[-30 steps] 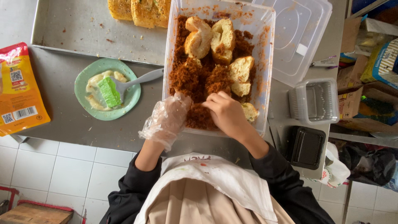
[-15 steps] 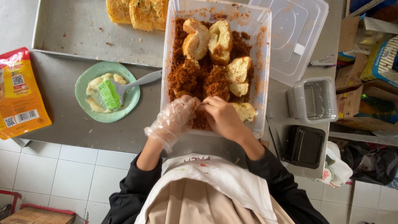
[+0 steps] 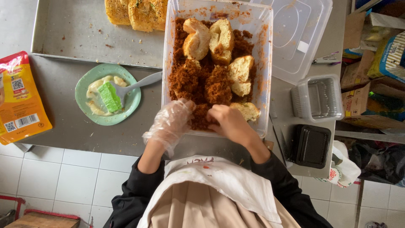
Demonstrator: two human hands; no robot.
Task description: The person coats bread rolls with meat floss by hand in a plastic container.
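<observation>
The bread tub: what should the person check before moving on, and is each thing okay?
1. Left hand gloved: ok.
2. Right hand gloved: not ok, it looks bare.
3. Both hands inside the clear tub, on the brown crumbs: ok.
4. Bread pieces coated: not ok, several show pale sides.
5. Room on the metal tray beside the finished slices: ok.
6. What the fingers pinch: cannot tell.

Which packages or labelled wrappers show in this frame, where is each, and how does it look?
Pouch: left edge of steel counter, flat, orange-yellow with red top, white code patches.
Striped bag: right, among cardboard boxes, blue with yellow-white stripes.
White bag: lower right, crumpled, small red print.
</observation>
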